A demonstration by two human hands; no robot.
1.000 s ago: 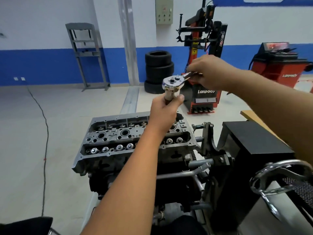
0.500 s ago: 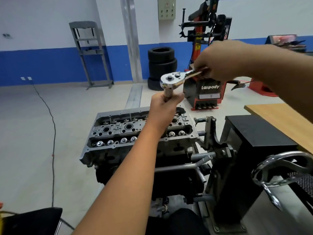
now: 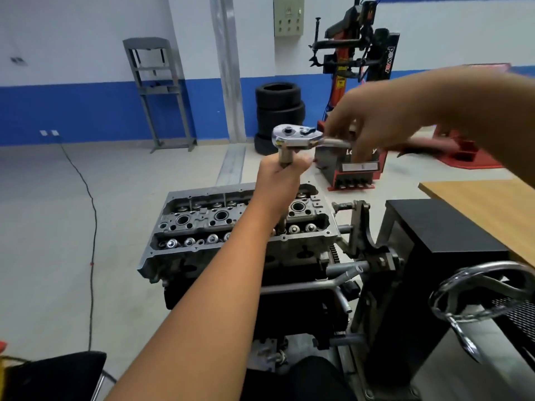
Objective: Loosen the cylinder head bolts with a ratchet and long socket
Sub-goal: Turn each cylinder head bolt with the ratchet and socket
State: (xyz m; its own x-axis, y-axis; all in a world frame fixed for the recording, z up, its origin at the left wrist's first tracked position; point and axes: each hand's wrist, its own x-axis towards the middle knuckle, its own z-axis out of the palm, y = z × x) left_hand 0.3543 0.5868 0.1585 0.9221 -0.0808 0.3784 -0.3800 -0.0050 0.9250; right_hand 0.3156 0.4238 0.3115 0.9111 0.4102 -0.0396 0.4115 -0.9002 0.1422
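left hand (image 3: 279, 180): your fingers wrap the socket (image 3: 285, 159), upright, just under the ratchet (image 3: 298, 136) head
right hand (image 3: 373, 123): blurred; your fingers curl on the ratchet handle, right of your left grip
head (image 3: 202, 218): directly below your left grip; the socket's lower end meets it by your wrist
bolts: can't make them out

White wall (image 3: 72, 33) with a blue lower band (image 3: 72, 111) across the upper frame. Pale grey floor (image 3: 43, 227); a black cable (image 3: 92, 227) trails down the left side. Grey steel frame (image 3: 157, 91) stands upper left. Stacked black tyres (image 3: 279, 111) at centre, beside a red tyre changer (image 3: 356, 82). Beige control box (image 3: 289, 14) on the wall at top centre. Wooden tabletop (image 3: 492, 204) at right edge.
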